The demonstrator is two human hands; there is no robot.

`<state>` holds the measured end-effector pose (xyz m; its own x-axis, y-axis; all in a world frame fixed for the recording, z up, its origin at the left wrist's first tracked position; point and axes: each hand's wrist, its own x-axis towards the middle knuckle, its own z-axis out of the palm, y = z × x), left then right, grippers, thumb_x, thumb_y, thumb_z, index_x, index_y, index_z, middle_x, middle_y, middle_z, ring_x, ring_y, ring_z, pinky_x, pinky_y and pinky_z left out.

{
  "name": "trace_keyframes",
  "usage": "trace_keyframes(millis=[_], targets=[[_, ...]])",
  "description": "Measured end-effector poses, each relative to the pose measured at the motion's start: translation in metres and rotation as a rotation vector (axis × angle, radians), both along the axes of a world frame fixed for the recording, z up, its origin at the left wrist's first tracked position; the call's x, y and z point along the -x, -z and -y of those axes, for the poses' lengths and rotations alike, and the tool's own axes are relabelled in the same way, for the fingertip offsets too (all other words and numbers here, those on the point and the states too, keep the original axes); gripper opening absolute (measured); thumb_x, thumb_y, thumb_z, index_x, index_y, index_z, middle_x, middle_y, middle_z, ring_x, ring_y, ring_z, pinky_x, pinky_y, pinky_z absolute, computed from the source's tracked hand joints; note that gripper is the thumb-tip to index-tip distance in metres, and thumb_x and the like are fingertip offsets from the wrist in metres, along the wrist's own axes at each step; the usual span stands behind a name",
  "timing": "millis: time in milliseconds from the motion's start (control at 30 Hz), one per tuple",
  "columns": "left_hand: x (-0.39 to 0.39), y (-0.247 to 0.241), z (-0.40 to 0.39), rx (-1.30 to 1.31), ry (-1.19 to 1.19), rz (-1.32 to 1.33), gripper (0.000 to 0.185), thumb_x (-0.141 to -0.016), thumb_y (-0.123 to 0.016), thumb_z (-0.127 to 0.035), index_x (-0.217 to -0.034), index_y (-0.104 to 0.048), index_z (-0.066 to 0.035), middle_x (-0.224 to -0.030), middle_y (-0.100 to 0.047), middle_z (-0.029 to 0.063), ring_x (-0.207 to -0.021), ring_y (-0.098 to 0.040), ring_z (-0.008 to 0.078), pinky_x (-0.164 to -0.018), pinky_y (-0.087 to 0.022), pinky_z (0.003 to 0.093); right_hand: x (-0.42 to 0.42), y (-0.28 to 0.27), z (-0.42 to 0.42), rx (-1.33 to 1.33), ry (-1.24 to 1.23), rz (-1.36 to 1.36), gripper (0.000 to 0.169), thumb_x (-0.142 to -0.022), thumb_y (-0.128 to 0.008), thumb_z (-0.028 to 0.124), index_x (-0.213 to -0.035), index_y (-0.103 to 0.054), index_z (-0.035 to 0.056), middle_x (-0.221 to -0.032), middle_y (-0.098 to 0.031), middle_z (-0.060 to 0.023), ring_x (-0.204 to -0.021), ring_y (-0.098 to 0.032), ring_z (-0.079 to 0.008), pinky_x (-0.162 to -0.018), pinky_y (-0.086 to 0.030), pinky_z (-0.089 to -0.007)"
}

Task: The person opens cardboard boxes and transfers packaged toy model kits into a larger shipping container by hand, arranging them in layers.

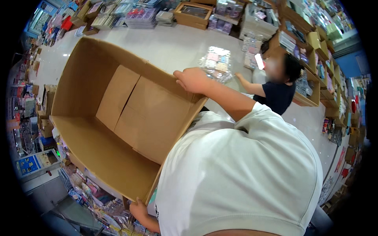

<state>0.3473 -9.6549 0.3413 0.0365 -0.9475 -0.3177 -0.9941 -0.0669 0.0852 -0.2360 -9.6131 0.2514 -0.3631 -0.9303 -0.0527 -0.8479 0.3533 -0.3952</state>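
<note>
A large cardboard box with its top open is held in front of my body, and the inside looks bare down to its bottom flaps. My right hand grips the upper rim of the box near one corner. At the lower corner, my left hand holds the box's rim with the thumb on the edge; its other fingers are partly hidden. One side of the box lies close against my white shirt.
Another person is low on the right near a plastic-wrapped pack on the pale floor. Wooden shelves with goods stand behind that person. Stacked goods line the far side; packaged items lie below the box.
</note>
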Motion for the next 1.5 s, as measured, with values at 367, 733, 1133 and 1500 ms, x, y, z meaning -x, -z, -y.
trace_keyframes(millis=[367,733,1133,1500], targets=[[0.076,-0.047,0.211,0.024,-0.037,0.095,0.033,-0.093,-0.063,-0.026,-0.102,-0.070,0.005,-0.094,-0.068,0.0287,-0.090,-0.066,0.0471,-0.080,-0.050,0.0506,0.068,-0.013,0.235,-0.009,0.051,-0.003,0.026,-0.095,-0.059,0.029,-0.114,-0.062,0.0119,-0.092,-0.070,-0.0181,-0.089,-0.067,-0.0399,-0.077,-0.052,-0.0520],[0.103,0.007,0.486,0.006,0.007,0.038,0.040,-0.090,-0.062,-0.037,-0.085,-0.073,0.002,-0.084,-0.068,0.0270,-0.084,-0.067,0.0446,-0.078,-0.052,0.0546,0.110,0.007,0.433,0.102,0.061,-0.120,0.029,-0.096,-0.062,0.024,-0.118,-0.058,0.0053,-0.086,-0.067,-0.0235,-0.081,-0.063,-0.0467,-0.070,-0.050,-0.0551],[0.148,0.010,0.773,-0.106,0.075,0.037,0.038,-0.090,-0.062,-0.038,-0.091,-0.076,-0.003,-0.093,-0.072,0.0226,-0.092,-0.069,0.0394,-0.084,-0.054,0.0501,0.165,0.018,0.649,0.199,0.097,-0.152,0.035,-0.099,-0.059,0.024,-0.127,-0.057,0.0027,-0.103,-0.069,-0.0260,-0.093,-0.066,-0.0444,-0.080,-0.051,-0.0524],[0.233,-0.009,0.954,-0.042,-0.106,0.044,0.038,-0.091,-0.060,-0.037,-0.088,-0.075,-0.002,-0.093,-0.071,0.0231,-0.090,-0.069,0.0400,-0.084,-0.053,0.0502,0.248,-0.007,0.936,0.092,0.020,-0.076,0.027,-0.096,-0.062,0.023,-0.115,-0.062,0.0045,-0.092,-0.070,-0.0230,-0.086,-0.066,-0.0457,-0.071,-0.051,-0.0526]])
